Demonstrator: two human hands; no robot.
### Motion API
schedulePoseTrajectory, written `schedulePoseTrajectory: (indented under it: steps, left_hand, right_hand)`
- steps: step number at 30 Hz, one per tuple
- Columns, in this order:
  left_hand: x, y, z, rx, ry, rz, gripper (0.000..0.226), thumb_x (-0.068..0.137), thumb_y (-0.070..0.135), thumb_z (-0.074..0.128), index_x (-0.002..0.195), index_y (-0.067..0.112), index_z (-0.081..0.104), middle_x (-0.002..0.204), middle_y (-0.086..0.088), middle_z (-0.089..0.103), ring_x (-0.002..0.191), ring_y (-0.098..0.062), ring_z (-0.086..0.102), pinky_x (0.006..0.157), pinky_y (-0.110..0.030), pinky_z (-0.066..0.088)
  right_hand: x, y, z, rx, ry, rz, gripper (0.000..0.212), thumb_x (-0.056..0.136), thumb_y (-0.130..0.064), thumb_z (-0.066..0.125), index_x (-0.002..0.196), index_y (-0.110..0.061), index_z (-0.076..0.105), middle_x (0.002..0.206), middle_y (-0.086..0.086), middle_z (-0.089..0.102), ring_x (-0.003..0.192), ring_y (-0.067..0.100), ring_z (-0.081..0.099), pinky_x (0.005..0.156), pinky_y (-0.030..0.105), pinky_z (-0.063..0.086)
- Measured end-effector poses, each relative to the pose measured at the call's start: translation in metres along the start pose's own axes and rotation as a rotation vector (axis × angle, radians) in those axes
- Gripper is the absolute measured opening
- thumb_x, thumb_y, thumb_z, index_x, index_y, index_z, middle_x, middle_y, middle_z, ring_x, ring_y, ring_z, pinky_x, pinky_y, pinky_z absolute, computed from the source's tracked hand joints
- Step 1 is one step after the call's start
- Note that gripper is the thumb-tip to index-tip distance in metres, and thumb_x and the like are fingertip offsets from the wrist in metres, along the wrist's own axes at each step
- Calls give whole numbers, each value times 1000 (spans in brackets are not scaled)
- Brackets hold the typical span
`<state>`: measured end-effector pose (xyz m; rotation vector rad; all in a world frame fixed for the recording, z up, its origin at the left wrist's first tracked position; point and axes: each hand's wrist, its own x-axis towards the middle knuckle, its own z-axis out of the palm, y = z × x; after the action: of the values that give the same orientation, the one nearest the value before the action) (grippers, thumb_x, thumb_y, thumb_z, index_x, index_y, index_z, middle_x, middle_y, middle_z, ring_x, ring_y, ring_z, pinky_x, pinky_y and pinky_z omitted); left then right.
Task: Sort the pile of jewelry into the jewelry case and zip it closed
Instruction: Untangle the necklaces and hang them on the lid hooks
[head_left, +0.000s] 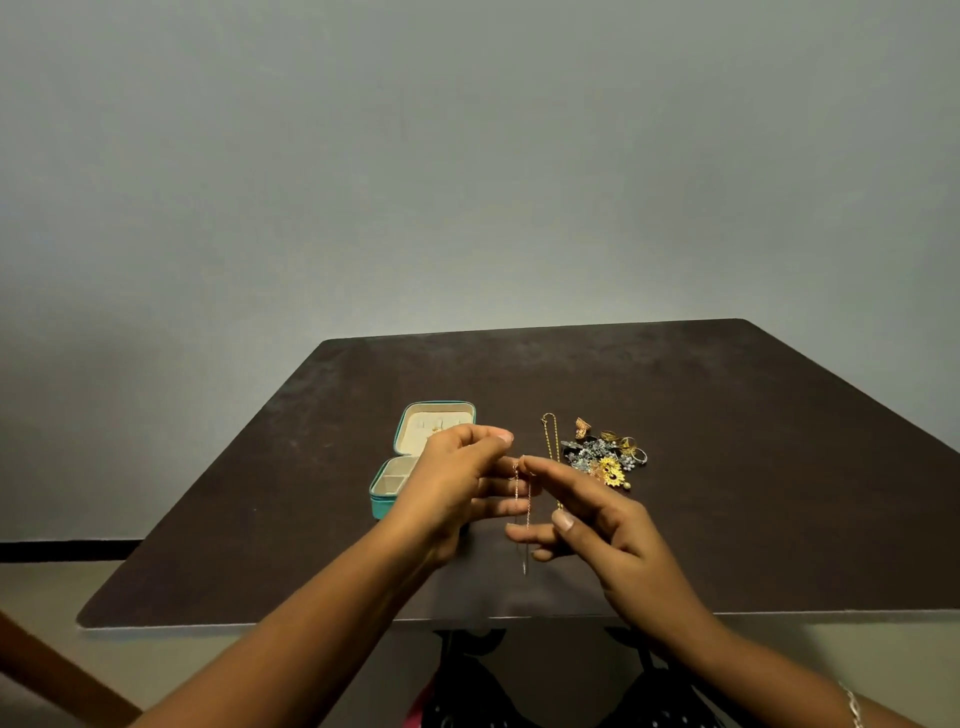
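Note:
A small teal jewelry case (400, 439) lies open on the dark table, its cream lid flat behind the compartments. My left hand (457, 478) is raised in front of it, fingers curled, and pinches the top of a thin chain (525, 519) that hangs down. My right hand (597, 525) is beside it with fingers spread, its index fingertip touching the chain's top. A pile of jewelry (605, 457) with gold and silver pieces lies to the right. A gold chain (551, 447) lies stretched out left of the pile.
The dark brown table (727, 493) has a near edge just under my forearms and a grey wall behind it. A wooden piece (52, 670) shows at the bottom left. A bracelet (852, 706) is on my right wrist.

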<state>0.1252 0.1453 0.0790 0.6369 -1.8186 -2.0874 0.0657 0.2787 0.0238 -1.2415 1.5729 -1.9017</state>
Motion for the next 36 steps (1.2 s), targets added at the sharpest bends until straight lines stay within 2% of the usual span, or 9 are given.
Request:
schedulePoseTrajectory:
  steps: [5, 13, 17, 21, 25, 27, 30, 33, 36]
  left_hand:
    - [-4, 1, 2, 0, -84, -26, 14, 91, 16, 54, 97, 4, 52, 74, -13, 59, 55, -20, 64, 54, -30, 56]
    - [-3, 6, -6, 105, -204, -54, 19, 88, 28, 57, 88, 9, 57, 71, -12, 68, 51, -18, 58, 53, -27, 51]
    - [-3, 6, -5, 112, -276, -100, 30, 86, 28, 59, 102, 3, 57, 81, -18, 65, 48, -15, 52, 50, -24, 50]
    - [-2, 5, -6, 70, -277, -124, 37, 82, 11, 63, 116, 2, 53, 78, -15, 63, 45, -13, 53, 49, -25, 52]
    - [-3, 7, -5, 38, -288, -128, 31, 80, -1, 61, 110, 8, 56, 71, -11, 66, 42, -11, 51, 47, -24, 50]
    - [-4, 7, -4, 47, -286, -120, 33, 80, -3, 61, 111, 9, 56, 65, -7, 67, 40, -9, 50, 46, -23, 49]
    - [-5, 8, -3, 66, -291, -109, 33, 80, -2, 61, 111, 10, 57, 75, -11, 66, 39, -9, 47, 44, -22, 47]
    - [-6, 9, -3, 63, -296, -112, 32, 81, -1, 61, 111, 10, 58, 75, -10, 68, 39, -9, 45, 43, -21, 45]
    - [-6, 12, -4, 35, -271, -112, 31, 82, -2, 59, 110, 10, 58, 72, -8, 71, 38, -9, 44, 43, -20, 44]
  right_hand:
    - [1, 4, -3, -44, 5, -3, 43, 87, -9, 43, 124, -28, 48, 117, -3, 65, 90, 22, 69, 70, 27, 54]
    - [1, -1, -8, -129, -28, 39, 54, 92, 6, 36, 121, -40, 44, 124, -17, 57, 80, 23, 70, 64, 24, 51]
    - [3, -2, -11, -142, -18, 38, 56, 92, 10, 36, 118, -39, 46, 118, -17, 62, 72, 24, 69, 57, 23, 49]
    - [4, -2, -13, -171, -9, 39, 51, 92, 9, 37, 119, -33, 47, 110, -18, 65, 63, 21, 66, 53, 22, 48]
    - [6, 0, -14, -164, 9, 73, 43, 87, 9, 47, 114, -25, 53, 85, 0, 64, 61, 13, 57, 49, 20, 44]
    - [7, 2, -15, -179, 4, 99, 32, 80, -6, 59, 108, -22, 59, 87, 9, 59, 67, 12, 52, 51, 20, 43]
    - [10, 6, -15, -97, -18, 194, 33, 64, -14, 65, 97, -12, 63, 92, 10, 57, 81, 17, 52, 67, 21, 46]
    - [9, 7, -17, 49, -69, 332, 40, 65, -14, 64, 99, 5, 62, 94, 14, 58, 85, 17, 53, 70, 20, 44]
    - [9, 8, -19, 188, -96, 470, 38, 67, -16, 63, 99, 5, 61, 99, 10, 63, 91, 17, 55, 73, 25, 44]
